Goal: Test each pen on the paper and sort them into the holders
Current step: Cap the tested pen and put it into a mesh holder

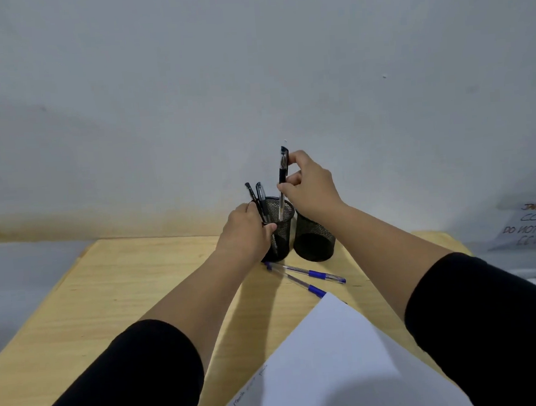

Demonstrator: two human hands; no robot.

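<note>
the right hand [310,187] pinches a black capped pen [282,182] near its top, upright, with its lower end down inside the left mesh holder [283,230] – whether it is going in or coming out can't be told. the left hand [246,233] is wrapped around that holder's side, and its fingers seem to close on two more black pens [258,200] that stand at the near rim. the right mesh holder [315,237], just beside the first, looks empty as far as can be seen. two blue pens [310,277] lie on the wooden table [108,293] in front of the holders, near the corner of the paper [334,356], which bears a few faint scribbles at its lower left. so my guess – the black pens are about sorted, the blue pair is left to test and drop in a holder.
</note>
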